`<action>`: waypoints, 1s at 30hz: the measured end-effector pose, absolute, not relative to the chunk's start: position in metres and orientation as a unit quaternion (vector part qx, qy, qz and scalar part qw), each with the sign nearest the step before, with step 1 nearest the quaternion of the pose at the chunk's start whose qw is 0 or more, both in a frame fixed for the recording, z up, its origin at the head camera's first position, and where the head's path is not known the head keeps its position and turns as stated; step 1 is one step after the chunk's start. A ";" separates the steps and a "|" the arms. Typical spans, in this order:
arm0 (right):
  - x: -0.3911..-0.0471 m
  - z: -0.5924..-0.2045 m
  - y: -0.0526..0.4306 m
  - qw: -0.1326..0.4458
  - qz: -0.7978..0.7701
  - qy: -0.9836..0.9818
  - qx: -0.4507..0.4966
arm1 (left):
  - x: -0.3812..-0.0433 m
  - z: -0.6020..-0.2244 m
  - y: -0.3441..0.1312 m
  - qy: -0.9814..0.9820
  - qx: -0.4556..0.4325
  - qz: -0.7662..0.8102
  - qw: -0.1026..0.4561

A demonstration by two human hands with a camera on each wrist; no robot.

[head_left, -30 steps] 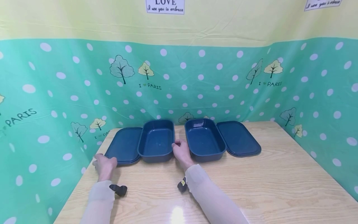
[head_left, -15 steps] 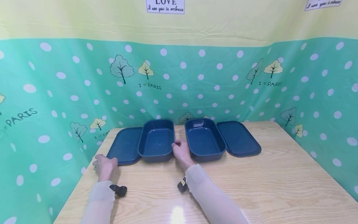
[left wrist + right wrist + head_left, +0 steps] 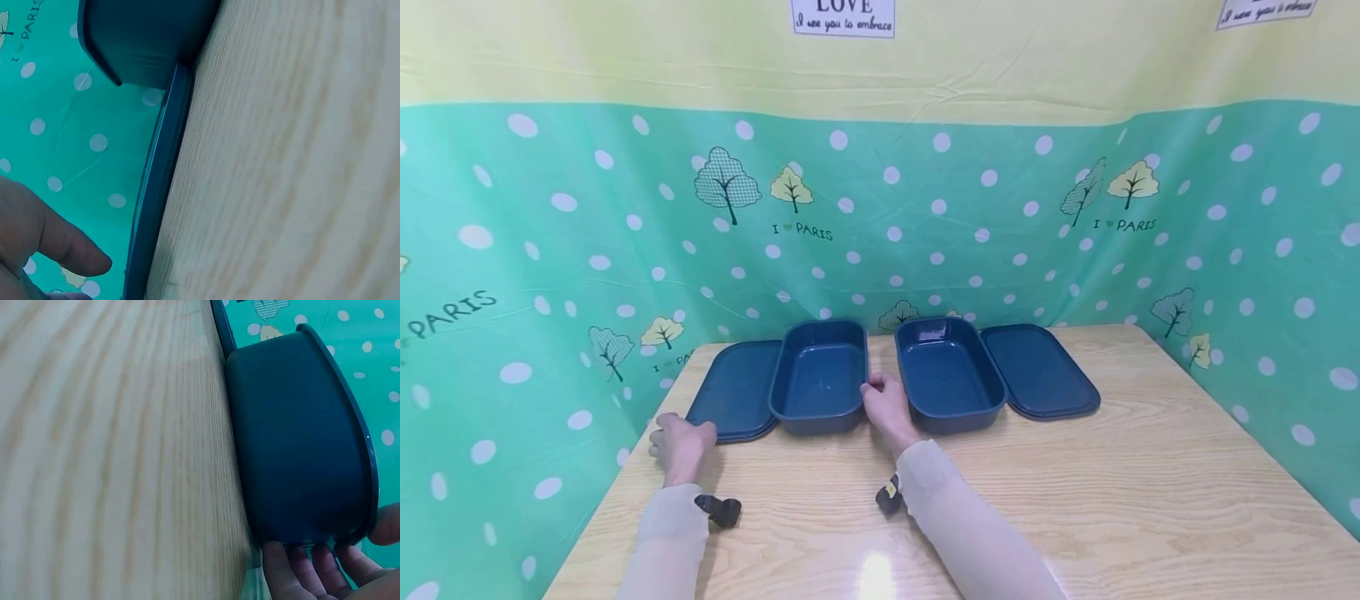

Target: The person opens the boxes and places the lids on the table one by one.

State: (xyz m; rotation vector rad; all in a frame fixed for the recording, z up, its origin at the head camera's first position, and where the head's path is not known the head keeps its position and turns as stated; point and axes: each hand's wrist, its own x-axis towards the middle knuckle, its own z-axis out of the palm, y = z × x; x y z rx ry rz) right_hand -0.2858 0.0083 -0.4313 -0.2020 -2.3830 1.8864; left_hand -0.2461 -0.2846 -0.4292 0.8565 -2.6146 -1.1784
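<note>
Two dark blue rectangular food containers stand uncovered side by side on the wooden table. Beside the left container (image 3: 820,379) lies a lid (image 3: 737,392), its edge meeting the container's base; another lid (image 3: 1045,371) adjoins the right container (image 3: 951,375). My left hand (image 3: 682,442) is at the front left corner of the left lid, its thumb held apart from the lid's edge in the left wrist view. Between the containers, my right hand (image 3: 889,412) touches the left container's right wall with its fingertips (image 3: 275,553), thumb close by the rim.
A green dotted curtain (image 3: 940,233) hangs right behind the containers and along both sides of the table (image 3: 820,517). Each wrist wears a black strap-on camera, such as the left camera (image 3: 724,511). The left hand is near the table's left edge.
The left lid has shifted very slightly to the right between the first frame and now. Both hands and both containers stay practically where they were.
</note>
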 end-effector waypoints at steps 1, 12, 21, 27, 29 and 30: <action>-0.286 -0.431 0.008 0.048 0.618 -0.782 -0.067 | -0.246 -0.429 -0.284 -0.870 0.285 -0.394 0.076; -0.283 -0.426 0.005 0.047 0.626 -0.773 -0.092 | -0.246 -0.421 -0.280 -0.871 0.264 -0.405 0.084; -0.277 -0.415 0.005 0.064 0.609 -0.787 -0.077 | -0.244 -0.399 -0.265 -0.880 0.206 -0.416 0.105; -0.269 -0.401 0.011 0.067 0.578 -0.812 -0.037 | -0.238 -0.381 -0.246 -0.899 0.125 -0.393 0.147; -0.267 -0.396 0.014 0.067 0.564 -0.823 -0.018 | -0.236 -0.377 -0.238 -0.909 0.094 -0.370 0.168; -0.266 -0.394 0.015 0.067 0.557 -0.828 -0.010 | -0.236 -0.375 -0.235 -0.913 0.082 -0.358 0.180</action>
